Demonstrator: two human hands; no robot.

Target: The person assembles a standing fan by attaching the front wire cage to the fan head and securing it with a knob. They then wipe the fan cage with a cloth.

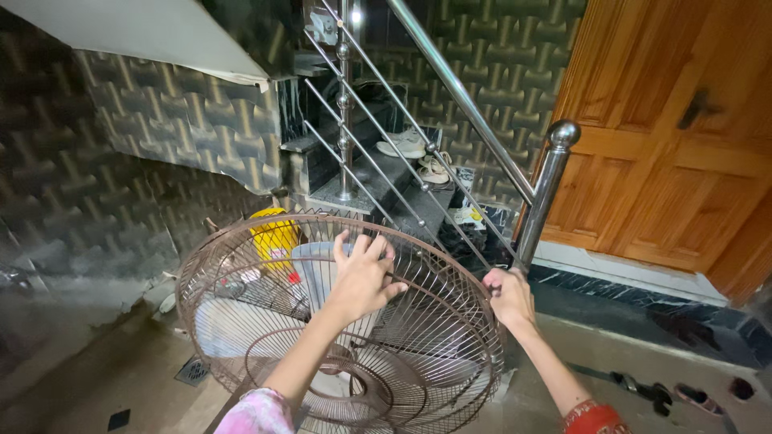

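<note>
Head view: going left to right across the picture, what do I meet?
Floor drain → yellow container → left hand on the fan guard → right hand at its rim → railing post → wooden door.

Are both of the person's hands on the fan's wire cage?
Yes: the left hand rests on the fan cage wires, and the right hand grips its rim.

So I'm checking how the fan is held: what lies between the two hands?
In the head view, only the fan's brown wire guard spans between the left hand, spread on its wires, and the right hand, gripping its rim.
</note>
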